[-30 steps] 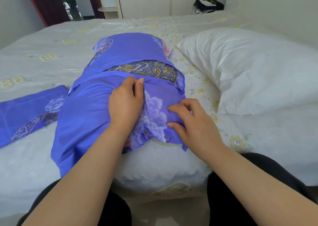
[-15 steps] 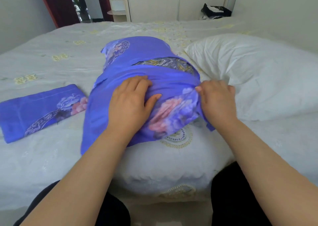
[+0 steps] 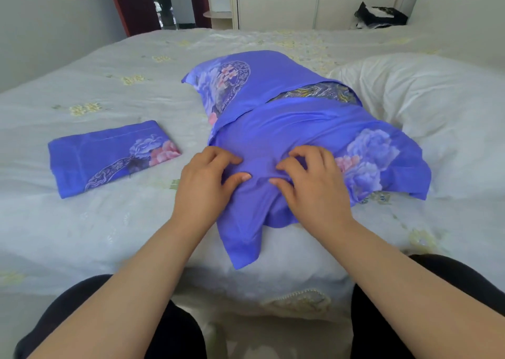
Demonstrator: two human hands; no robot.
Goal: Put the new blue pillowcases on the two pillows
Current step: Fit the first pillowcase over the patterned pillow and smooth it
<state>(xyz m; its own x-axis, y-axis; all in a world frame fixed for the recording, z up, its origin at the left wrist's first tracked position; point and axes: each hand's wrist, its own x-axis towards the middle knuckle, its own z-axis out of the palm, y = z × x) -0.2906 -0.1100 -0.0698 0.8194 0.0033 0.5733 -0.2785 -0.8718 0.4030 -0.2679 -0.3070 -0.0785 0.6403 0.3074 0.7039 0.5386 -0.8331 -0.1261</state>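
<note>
A pillow in a blue flowered pillowcase lies lengthwise on the bed in front of me, its flap end loose toward me and a patterned strip showing at the overlap. My left hand and my right hand sit side by side on the near part of the case, fingers curled, each pinching a fold of the blue fabric. A second blue pillowcase lies folded flat on the bed to the left. A bare white pillow lies to the right, touching the blue one.
The bed's near edge is at my knees. A dark bag sits at the bed's far right corner. White wardrobe doors and a doorway with dark red curtains stand behind the bed.
Both hands came together at the middle of the case and now pinch the fabric. The right hand left the case's right edge. The view shifted left, so the pillow sits further right.
</note>
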